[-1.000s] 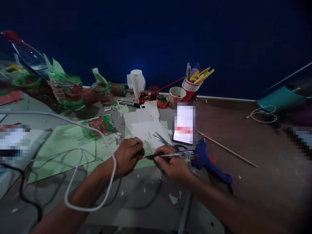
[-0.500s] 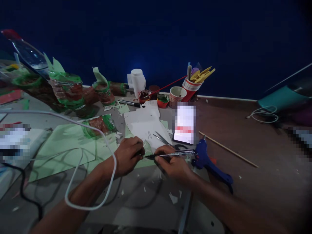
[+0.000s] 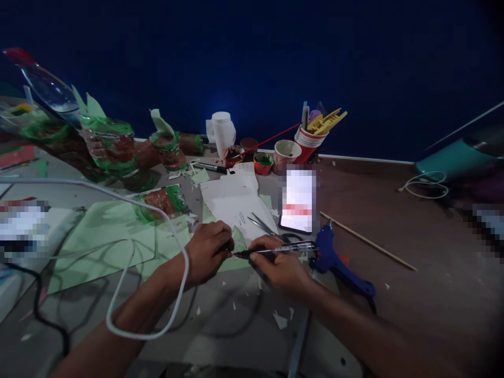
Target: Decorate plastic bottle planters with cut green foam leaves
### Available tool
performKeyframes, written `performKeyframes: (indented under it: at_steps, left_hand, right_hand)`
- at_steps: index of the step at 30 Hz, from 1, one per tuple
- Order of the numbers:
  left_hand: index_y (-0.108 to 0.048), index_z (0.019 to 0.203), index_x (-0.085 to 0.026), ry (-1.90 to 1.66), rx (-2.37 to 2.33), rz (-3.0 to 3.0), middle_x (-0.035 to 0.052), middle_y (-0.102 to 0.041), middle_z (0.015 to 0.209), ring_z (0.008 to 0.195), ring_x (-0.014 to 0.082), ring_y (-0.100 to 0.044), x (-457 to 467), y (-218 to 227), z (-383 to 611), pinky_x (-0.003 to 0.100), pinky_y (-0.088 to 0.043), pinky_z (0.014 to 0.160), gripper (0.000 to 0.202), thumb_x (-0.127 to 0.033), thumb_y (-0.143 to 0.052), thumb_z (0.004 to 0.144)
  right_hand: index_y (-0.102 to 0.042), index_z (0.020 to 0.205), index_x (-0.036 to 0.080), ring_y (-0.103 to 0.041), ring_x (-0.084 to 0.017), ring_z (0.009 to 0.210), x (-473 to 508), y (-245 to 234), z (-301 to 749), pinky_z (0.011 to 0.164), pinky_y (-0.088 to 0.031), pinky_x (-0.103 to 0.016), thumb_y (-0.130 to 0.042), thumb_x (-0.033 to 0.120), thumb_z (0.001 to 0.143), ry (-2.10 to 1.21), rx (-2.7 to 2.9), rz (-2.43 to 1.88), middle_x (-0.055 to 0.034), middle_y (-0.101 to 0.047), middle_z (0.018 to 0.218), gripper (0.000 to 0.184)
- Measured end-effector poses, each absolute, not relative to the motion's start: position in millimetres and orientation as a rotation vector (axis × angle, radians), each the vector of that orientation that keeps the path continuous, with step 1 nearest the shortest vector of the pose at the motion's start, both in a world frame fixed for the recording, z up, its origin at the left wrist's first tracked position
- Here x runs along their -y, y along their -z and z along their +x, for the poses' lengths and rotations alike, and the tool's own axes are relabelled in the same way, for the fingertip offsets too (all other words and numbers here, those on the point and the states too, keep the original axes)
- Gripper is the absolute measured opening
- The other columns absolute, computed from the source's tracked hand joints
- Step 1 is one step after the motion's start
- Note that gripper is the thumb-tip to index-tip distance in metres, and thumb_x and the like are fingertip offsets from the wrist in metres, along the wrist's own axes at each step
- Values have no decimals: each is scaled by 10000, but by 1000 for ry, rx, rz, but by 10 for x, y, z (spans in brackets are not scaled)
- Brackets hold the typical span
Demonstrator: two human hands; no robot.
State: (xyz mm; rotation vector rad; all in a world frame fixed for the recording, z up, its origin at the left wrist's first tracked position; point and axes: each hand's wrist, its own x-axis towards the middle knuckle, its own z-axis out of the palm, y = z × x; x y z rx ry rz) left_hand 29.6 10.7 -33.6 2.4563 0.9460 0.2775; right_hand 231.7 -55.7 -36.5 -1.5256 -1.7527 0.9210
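My right hand (image 3: 281,265) is closed around a pen (image 3: 289,248), whose dark end points left toward my other hand. My left hand (image 3: 208,251) has its fingers curled and pinched at a small piece of green paper (image 3: 238,239); its fingertips are partly hidden. Just beyond both hands lies a white paper sheet (image 3: 232,197) with a small drawn outline. Scissors (image 3: 263,224) rest partly on that sheet, their handles behind my right hand. A blue glue gun (image 3: 331,252) lies right of the pen.
Green sheets (image 3: 106,236) and a painted green-and-brown roll (image 3: 159,205) lie left. A white cable (image 3: 185,273) loops over my left forearm. A lit phone (image 3: 298,202), a wooden stick (image 3: 370,241) and a cup of tools (image 3: 311,140) are right. Paper scraps (image 3: 280,320) litter the front.
Almost nothing differs. Both hands, the pen and the green paper piece keep their places, with only a very slight shift of the view.
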Motion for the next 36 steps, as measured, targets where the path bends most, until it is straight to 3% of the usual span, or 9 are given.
performKeyframes:
  at_steps: [19,27,36]
  left_hand:
    - [-622,821,-189,-260,-948,2464,43,-592,937,911,199,-557,-114,331,295,338,-384,792,106,-124,-559,766]
    - [-628,806,-189,-270,-971,2448,37,-594,929,890,194,-565,-110,320,303,340,-393,795,95,-131,-577,750]
    - [-624,800,-184,-252,-973,2435,40,-593,932,897,198,-564,-112,319,314,340,-388,796,78,-139,-587,749]
  right_hand:
    - [-646,848,236,-577,-219,895,557,384,2324,809,-437,-357,-563,208,767,-919,1770,-1535,-22,-659,845,119]
    - [-605,772,206,-592,-168,715,525,329,2333,683,-461,-286,-524,182,764,-914,1673,-1480,-11,-642,746,86]
    - [-599,759,207,-592,-180,739,538,325,2322,694,-450,-296,-530,200,754,-910,1689,-1496,-14,-637,736,70]
